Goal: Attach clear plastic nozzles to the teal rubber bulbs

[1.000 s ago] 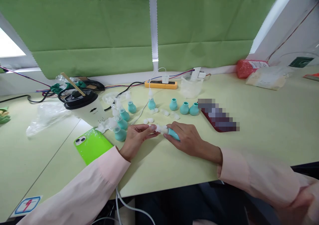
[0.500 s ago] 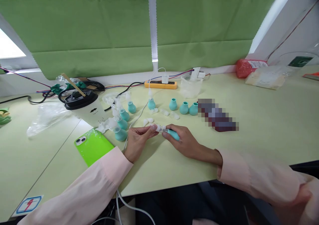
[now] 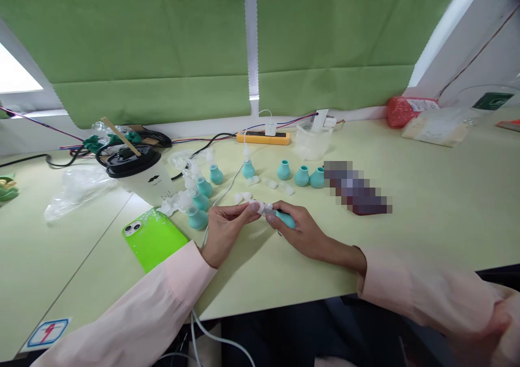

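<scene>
Fitting step, I judge: my left hand (image 3: 223, 230) pinches clear plastic piece (image 3: 258, 206), right hand (image 3: 305, 230) grips teal bulb (image 3: 286, 219). Next likely calls for straight, firm push.

A person's left arm (image 3: 134, 307) and right arm (image 3: 406, 277), in pale pink sleeves (image 3: 184, 272), reach in from the lower corners. The left hand (image 3: 225, 230) pinches between thumb (image 3: 247, 213) and fingers (image 3: 232, 210); the right hand (image 3: 304, 231) curls inward, its thumb and fingers closed in a grip. The hands nearly meet.
</scene>
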Tool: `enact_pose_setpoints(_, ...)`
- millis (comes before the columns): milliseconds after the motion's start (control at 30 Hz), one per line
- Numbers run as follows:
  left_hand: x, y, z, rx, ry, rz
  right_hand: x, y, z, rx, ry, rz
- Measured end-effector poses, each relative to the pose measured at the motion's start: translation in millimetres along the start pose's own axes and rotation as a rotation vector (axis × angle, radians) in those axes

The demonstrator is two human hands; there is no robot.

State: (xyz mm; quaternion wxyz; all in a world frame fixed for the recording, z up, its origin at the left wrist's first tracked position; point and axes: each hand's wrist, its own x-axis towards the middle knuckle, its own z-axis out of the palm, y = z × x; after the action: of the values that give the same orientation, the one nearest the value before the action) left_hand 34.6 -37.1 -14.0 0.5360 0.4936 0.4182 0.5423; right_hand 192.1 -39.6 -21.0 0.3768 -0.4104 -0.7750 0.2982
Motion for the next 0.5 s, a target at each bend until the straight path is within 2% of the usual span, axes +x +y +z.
enact_pose_setpoints(133, -3, 18, 2.3, 0.102, -0.012, 0.110, 3, -3, -5, 0.022, -0.022, -0.078)
enact_pose_setpoints(233, -2, 26, -0.2, 0.235, 0.068, 0.234, 9, 3, -12, -0.027, -0.004, -0.158)
enact_pose_setpoints(367, 5, 20, -7.0, 0.316, 0.148, 0.278, 25, 25, -27, -0.305, 0.191, -0.255)
enact_pose_setpoints(433, 8, 15, -9.3, 0.330, 0.132, 0.298, 33, 38, -34, -0.488, 0.239, -0.301)
enact_pose_setpoints(500, 10, 11, -10.3, 0.330, 0.130, 0.328, 39, 48, -39, -0.617, 0.229, -0.321)
